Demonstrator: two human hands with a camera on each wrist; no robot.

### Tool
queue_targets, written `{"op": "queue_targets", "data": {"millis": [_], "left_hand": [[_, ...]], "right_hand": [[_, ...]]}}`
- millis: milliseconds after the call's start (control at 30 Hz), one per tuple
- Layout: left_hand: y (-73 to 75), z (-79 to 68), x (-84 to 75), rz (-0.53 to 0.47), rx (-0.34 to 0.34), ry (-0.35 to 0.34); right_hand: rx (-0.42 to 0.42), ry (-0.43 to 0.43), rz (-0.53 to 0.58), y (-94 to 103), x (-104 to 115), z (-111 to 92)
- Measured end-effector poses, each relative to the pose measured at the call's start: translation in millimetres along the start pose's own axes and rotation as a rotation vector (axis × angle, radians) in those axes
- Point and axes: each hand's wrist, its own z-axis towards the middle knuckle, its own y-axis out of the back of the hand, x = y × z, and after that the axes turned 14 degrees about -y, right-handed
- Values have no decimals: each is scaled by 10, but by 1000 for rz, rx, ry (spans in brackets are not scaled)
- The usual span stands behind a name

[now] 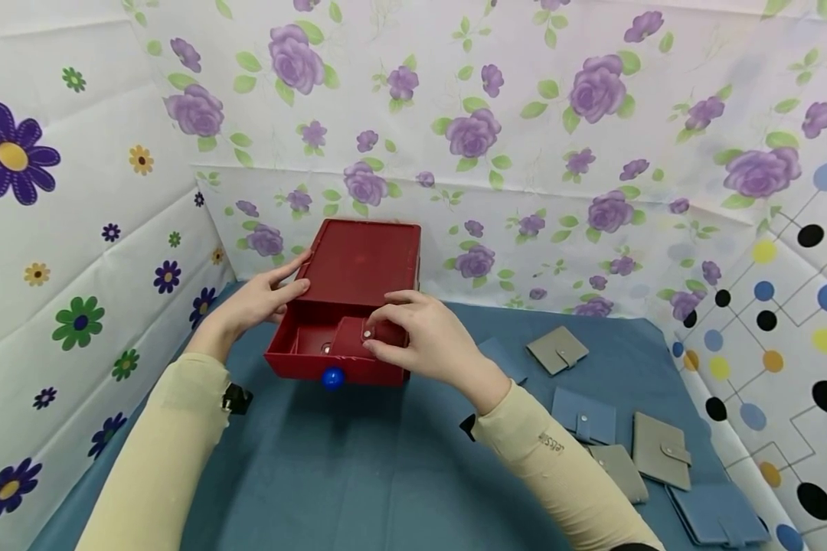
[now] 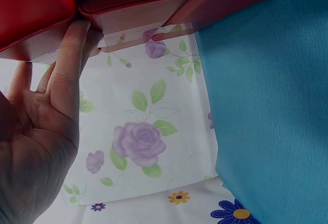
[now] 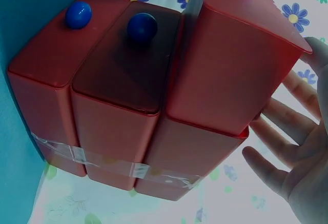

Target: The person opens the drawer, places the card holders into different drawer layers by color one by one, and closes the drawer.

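A red drawer cabinet [image 1: 367, 260] stands against the back wall, its top drawer [image 1: 296, 366] pulled out by its blue knob [image 1: 333, 378] side. Inside lies a red wallet with a metal snap [image 1: 327, 348]. My right hand [image 1: 430, 337] reaches over the drawer, thumb and index finger at the snap tab of another red wallet [image 1: 348, 335], which they pinch. In the right wrist view, the other fingers [image 3: 269, 170] spread loosely beside the drawer. Against the cabinet's left side rests my left hand [image 1: 255, 302], fingers extended, thumb at the top edge.
On the blue cloth [image 1: 358, 474] at right lie grey wallets [image 1: 557, 350] and blue wallets [image 1: 584, 413], some overlapping. Two closed drawers [image 3: 118, 70] sit below the pulled-out one. Clear tape [image 3: 141, 170] runs along the cabinet side. Patterned sheets [image 1: 475, 138] form the walls.
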Motion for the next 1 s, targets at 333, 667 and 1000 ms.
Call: {"op": "queue_targets", "data": {"millis": [333, 667, 1000], "left_hand": [[-6, -6, -2, -8, -3, -5], [7, -9, 19, -15, -1, 18], [-6, 3, 26, -23, -7, 5]], "right_hand": [[-73, -23, 96, 6, -10, -65], [-137, -123, 306, -7, -96, -184], [-183, -315, 574, -161, -345, -470]]}}
